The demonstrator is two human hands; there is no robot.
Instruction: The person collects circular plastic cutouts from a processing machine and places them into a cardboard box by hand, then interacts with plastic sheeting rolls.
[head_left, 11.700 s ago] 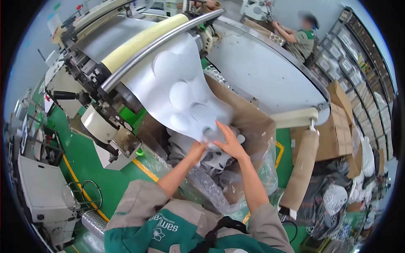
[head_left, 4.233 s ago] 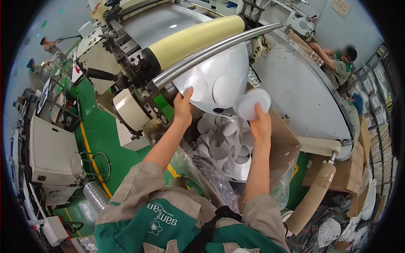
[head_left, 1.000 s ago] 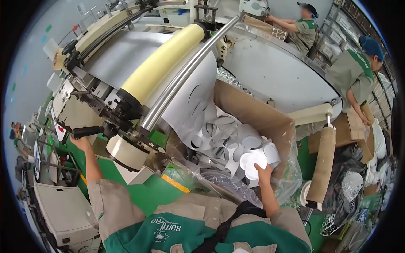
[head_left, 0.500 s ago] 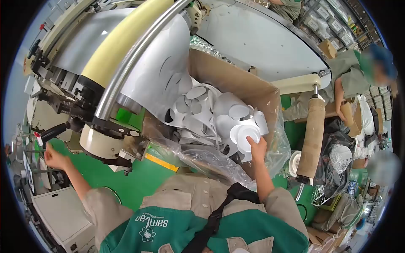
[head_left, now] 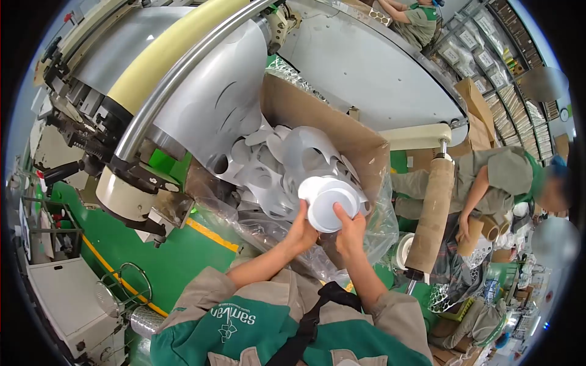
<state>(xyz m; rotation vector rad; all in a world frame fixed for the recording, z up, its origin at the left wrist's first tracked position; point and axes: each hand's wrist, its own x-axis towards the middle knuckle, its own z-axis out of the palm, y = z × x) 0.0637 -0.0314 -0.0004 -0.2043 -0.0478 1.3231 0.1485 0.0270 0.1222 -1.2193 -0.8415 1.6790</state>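
Observation:
My left hand (head_left: 301,229) grips the left edge of a stack of round white discs (head_left: 332,204). From the right, my right hand (head_left: 350,230) holds the same stack, its thumb lying on the top disc. Both hands are in front of my chest, over the near side of a large cardboard box (head_left: 366,131). Inside the box, behind the discs, lies a heap of silvery-white sheet scrap (head_left: 262,177) with round holes. A wide silvery sheet (head_left: 213,91) hangs from the machine down into the box.
The machine's steel bar (head_left: 177,79) and yellow roller (head_left: 159,55) rise at the left. A brown-wrapped roll (head_left: 431,213) on an arm stands to the right. Beyond it a co-worker (head_left: 488,183) bends over cardboard tubes (head_left: 476,235). Clear plastic (head_left: 250,229) drapes the box's near edge.
My left hand has come from the machine handle at the far left to the discs. The discs have moved slightly left and down with my right hand. The view has shifted.

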